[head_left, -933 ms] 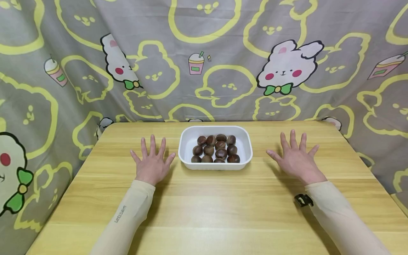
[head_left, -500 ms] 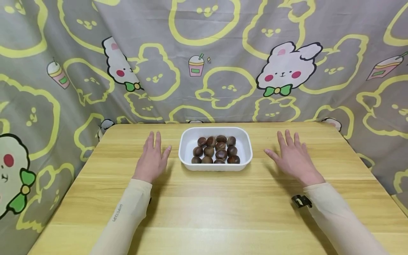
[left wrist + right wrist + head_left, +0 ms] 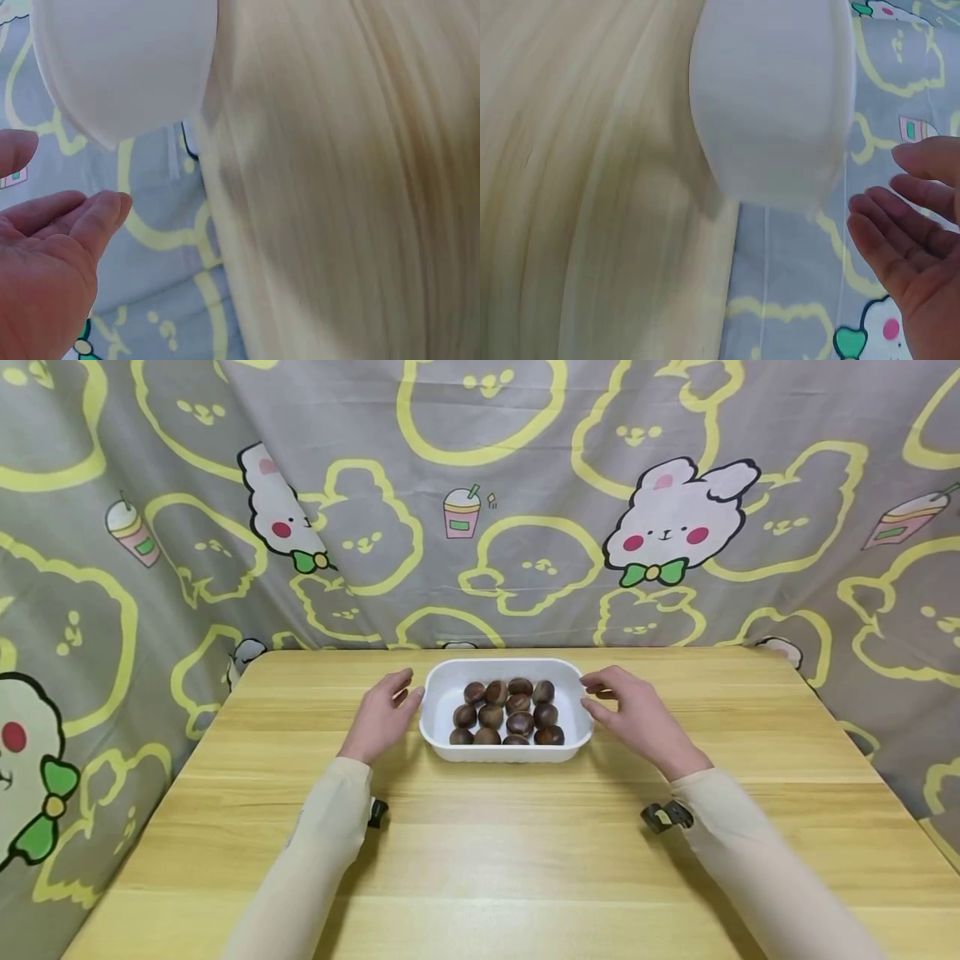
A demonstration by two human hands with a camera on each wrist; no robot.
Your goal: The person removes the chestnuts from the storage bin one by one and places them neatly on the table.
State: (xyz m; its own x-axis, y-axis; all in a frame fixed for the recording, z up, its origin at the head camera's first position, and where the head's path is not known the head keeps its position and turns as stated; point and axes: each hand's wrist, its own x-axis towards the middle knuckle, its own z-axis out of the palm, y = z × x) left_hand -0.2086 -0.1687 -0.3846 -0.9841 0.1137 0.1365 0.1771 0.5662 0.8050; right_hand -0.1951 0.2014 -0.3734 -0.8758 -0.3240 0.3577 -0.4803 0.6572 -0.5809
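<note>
At the far middle of the worktop [image 3: 487, 877], as the head view has it, the white plastic tray [image 3: 506, 754] sits upright with its long side towards you, chestnuts [image 3: 520, 722] lying in uneven rows inside. Your left hand [image 3: 384, 714] is just beside its left end and your right hand [image 3: 637, 710] at its right end; on each, thumb and fingers are apart, softly bent, gripping nothing. The step in hand looks like reaching for both ends. To do it well, close in evenly from both sides, so the tray neither slides nor tips and the chestnuts keep their places. The near wall hides the lower part of the nearest row, and contact with the rim is hard to judge.

From the left wrist, you see the tray's left end from outside, with a gap between it and your fingers. The inside is out of sight, and the left edge of the view crops your hand.

From the right wrist, your spread fingers also show apart from the right end, before the printed curtain [image 3: 780, 277]; the right edge crops your hand, and no chestnuts show.
</note>
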